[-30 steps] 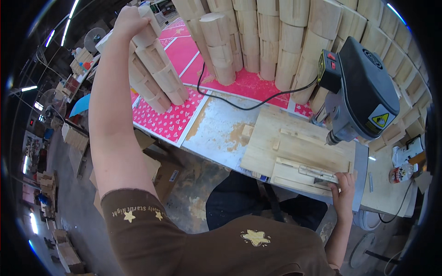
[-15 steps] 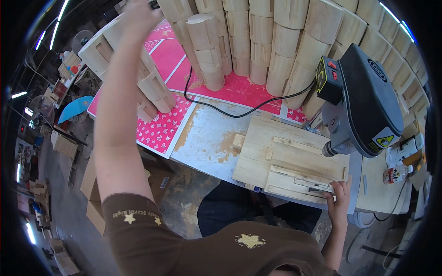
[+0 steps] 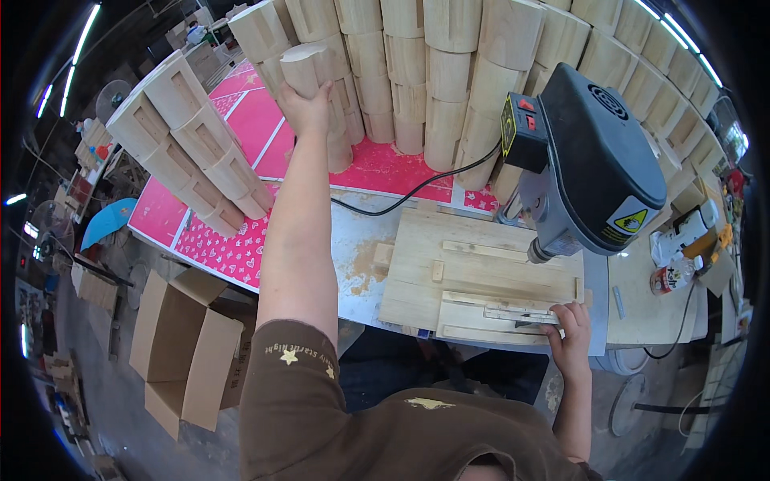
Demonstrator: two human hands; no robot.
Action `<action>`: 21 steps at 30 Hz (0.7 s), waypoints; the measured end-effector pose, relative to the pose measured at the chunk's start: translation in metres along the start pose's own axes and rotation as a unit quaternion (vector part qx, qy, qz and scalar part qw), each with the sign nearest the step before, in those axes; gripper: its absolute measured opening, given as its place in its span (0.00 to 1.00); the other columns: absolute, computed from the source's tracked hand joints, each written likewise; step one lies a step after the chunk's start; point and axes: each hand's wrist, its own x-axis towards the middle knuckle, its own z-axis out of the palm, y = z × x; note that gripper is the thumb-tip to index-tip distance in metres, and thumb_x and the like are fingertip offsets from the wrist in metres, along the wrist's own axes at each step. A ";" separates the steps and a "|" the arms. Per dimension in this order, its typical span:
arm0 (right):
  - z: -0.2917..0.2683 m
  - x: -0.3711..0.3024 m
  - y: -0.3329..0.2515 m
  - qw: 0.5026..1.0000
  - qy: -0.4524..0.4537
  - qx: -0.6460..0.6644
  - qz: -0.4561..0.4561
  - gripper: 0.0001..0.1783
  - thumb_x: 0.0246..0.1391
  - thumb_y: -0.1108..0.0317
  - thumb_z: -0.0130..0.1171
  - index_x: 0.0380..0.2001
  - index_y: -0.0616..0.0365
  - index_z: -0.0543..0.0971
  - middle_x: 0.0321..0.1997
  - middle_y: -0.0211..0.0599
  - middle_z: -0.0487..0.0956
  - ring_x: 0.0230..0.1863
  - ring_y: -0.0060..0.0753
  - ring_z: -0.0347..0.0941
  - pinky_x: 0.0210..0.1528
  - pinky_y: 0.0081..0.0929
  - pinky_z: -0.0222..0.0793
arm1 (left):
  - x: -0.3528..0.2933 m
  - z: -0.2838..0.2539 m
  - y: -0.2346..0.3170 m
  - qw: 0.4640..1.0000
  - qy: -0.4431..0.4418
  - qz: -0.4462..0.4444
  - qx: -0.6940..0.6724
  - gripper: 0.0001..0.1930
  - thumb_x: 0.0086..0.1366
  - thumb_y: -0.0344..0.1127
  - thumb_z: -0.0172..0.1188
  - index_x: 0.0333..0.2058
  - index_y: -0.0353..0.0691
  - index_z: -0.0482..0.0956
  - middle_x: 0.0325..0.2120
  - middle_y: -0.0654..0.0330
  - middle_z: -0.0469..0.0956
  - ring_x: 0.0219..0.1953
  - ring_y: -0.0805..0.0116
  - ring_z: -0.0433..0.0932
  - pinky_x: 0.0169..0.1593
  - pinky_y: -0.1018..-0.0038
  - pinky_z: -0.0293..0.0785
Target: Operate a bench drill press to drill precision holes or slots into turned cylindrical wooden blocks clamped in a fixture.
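Observation:
My left hand [image 3: 305, 108] reaches far forward, its fingers closed round the upper wooden block [image 3: 307, 67] of a short stack. This block is pale, with a rounded side, and still stands in line with the block under it. My right hand [image 3: 570, 327] is at the near right corner of a flat wooden jig [image 3: 409, 272] with strips fixed on it. Its fingers curl round the end of a narrow, light metal-looking bar [image 3: 517, 313] lying along the jig's near strip. Above the jig's right side hangs the chuck [image 3: 539, 252] of a dark drill press [image 3: 605, 152].
Tall stacks of wooden blocks [image 3: 453, 72] line the back. Another group [image 3: 188, 136] leans at left on the pink patterned sheet [image 3: 220, 248]. A black cable [image 3: 401, 199] crosses the table. An opened cardboard box [image 3: 184, 345] sits below left; a bottle [image 3: 674, 276] stands right.
My left hand has come from the far left over to the short stack and closed on its upper block. The right hand stays at the bar. The whole view has shifted.

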 end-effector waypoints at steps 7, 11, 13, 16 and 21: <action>-0.010 -0.016 -0.019 0.997 -0.036 0.029 -0.062 0.18 0.32 0.66 0.67 0.30 0.59 0.75 0.26 0.38 0.72 0.30 0.46 0.67 0.35 0.38 0.62 | -0.057 -0.045 0.039 0.977 -0.059 0.072 -0.190 0.31 0.56 0.43 0.64 0.51 0.25 0.67 0.45 0.47 0.74 0.48 0.58 0.73 0.52 0.69 0.68; -0.019 -0.016 -0.029 0.986 -0.092 0.110 0.084 0.18 0.38 0.61 0.66 0.31 0.61 0.77 0.24 0.42 0.73 0.26 0.46 0.70 0.30 0.35 0.65 | -0.092 -0.087 0.061 0.936 -0.210 -0.022 -0.281 0.20 0.63 0.39 0.58 0.48 0.29 0.72 0.39 0.57 0.78 0.41 0.76 0.75 0.46 0.79 0.70; -0.020 -0.017 -0.021 0.965 -0.136 0.144 0.171 0.18 0.40 0.61 0.66 0.31 0.62 0.77 0.24 0.44 0.73 0.26 0.46 0.70 0.29 0.34 0.66 | -0.113 -0.120 0.086 0.913 -0.255 -0.083 -0.307 0.19 0.63 0.39 0.58 0.47 0.30 0.73 0.38 0.58 0.78 0.40 0.78 0.75 0.44 0.80 0.71; -0.020 -0.020 -0.010 0.915 -0.218 0.211 0.266 0.18 0.42 0.59 0.64 0.32 0.64 0.77 0.25 0.44 0.74 0.26 0.45 0.71 0.29 0.32 0.66 | -0.139 -0.140 0.105 0.850 -0.409 -0.137 -0.302 0.18 0.62 0.41 0.58 0.44 0.32 0.74 0.34 0.60 0.78 0.34 0.78 0.76 0.38 0.82 0.71; -0.048 -0.003 -0.014 0.984 -0.059 0.119 0.117 0.15 0.39 0.67 0.66 0.31 0.63 0.77 0.27 0.41 0.74 0.31 0.42 0.70 0.33 0.30 0.64 | -0.177 -0.162 0.135 0.799 -0.551 -0.129 -0.201 0.16 0.58 0.40 0.62 0.41 0.35 0.77 0.30 0.62 0.79 0.32 0.79 0.75 0.37 0.82 0.69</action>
